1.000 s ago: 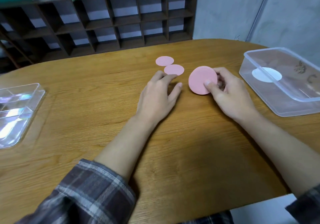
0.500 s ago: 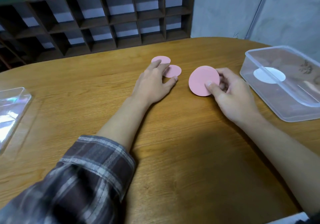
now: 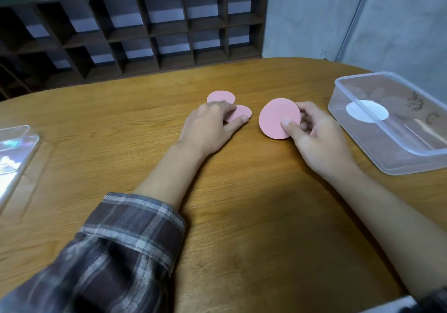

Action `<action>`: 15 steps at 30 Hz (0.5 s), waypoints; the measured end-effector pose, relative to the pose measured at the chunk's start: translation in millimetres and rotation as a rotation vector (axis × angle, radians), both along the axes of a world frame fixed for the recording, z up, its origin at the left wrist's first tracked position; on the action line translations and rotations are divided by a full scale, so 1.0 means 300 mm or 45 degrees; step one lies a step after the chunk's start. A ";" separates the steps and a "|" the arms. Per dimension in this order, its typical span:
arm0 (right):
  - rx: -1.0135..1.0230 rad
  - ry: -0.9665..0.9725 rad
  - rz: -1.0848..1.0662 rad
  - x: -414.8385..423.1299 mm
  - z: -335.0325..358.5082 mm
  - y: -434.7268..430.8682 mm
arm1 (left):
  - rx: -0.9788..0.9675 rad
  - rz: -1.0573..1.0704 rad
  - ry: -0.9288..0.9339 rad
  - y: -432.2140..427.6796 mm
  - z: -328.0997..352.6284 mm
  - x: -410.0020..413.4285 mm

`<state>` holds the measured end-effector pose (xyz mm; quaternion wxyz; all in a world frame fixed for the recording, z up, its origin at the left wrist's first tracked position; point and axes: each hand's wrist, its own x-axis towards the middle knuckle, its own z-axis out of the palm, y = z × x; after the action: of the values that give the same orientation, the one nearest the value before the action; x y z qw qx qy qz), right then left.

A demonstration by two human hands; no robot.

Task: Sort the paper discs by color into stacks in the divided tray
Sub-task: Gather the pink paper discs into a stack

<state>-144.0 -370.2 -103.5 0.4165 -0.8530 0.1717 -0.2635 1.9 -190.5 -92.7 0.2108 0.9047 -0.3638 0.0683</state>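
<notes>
Left grip has slid forward onto the near disc towards the tabletop's far edge, fingers curled over it and thumb at its rim. Right grip still pinches the pink stack. That disc likely joins it next.

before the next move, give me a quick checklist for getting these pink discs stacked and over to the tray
1. Right hand has the stack: ok, pinched between thumb and fingers, tilted up.
2. Left hand has the near disc: ok, fingers on top, thumb at its edge.
3. Near disc clear of the table: cannot tell.
4. Colours match: ok, both loose discs and the stack are pink.
5. Far disc collected: not ok, it lies on the table beyond the left hand.
6. Free tray compartment: cannot tell, only a corner shows at far left.
</notes>
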 end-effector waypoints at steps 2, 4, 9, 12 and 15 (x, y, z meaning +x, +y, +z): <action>-0.002 -0.005 -0.001 0.000 0.002 0.000 | -0.008 -0.031 -0.008 0.022 0.006 -0.045; 0.003 -0.006 0.005 -0.001 0.002 -0.001 | -0.025 -0.064 -0.017 0.049 0.010 -0.093; -0.035 0.004 0.022 -0.003 0.002 -0.007 | -0.125 -0.196 0.012 0.117 -0.004 -0.170; -0.083 0.023 0.053 -0.010 0.010 -0.003 | -0.189 -0.255 -0.013 0.137 -0.014 -0.178; -0.116 0.001 0.089 -0.013 0.009 -0.004 | -0.197 -0.253 -0.060 0.125 -0.018 -0.187</action>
<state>-147.8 -371.4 -100.6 0.3861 -0.8767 0.1297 -0.2559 -54.2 -153.1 -98.2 0.2771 0.8434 -0.4501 0.0963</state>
